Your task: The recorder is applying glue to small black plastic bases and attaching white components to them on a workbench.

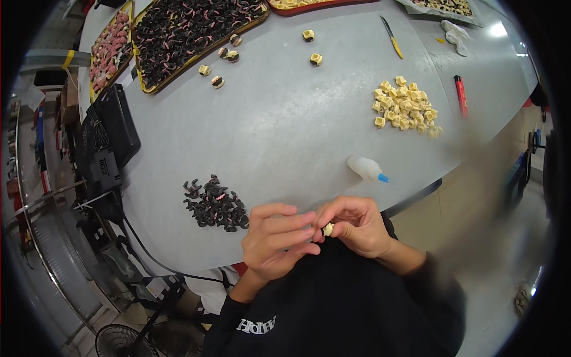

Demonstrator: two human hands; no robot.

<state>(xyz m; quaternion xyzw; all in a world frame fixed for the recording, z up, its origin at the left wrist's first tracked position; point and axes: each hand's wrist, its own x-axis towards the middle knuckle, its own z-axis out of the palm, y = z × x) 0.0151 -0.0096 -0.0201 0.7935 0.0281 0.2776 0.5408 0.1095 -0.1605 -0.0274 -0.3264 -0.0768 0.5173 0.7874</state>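
Close to my body at the table's near edge, my right hand [358, 229] pinches a small cream-coloured moulded piece [328, 229] between thumb and fingers. A dark part shows beside it, partly hidden by the fingertips. My left hand [278, 239] is beside it, fingers stretched out and their tips close to the piece; whether they touch it I cannot tell. Left of my left hand lies a pile of black curved pieces with some pink edges [217, 205]. Beyond my right hand, a white squeeze bottle with a blue tip [364, 168] lies on its side.
A heap of cream pieces [404, 106] lies at the right, near a red marker-like stick [461, 95] and a yellow-handled knife [392, 38]. Several assembled pieces [217, 82] stand near a tray of black pieces [143, 74]. A black device with cables [122, 125] sits at the left edge.
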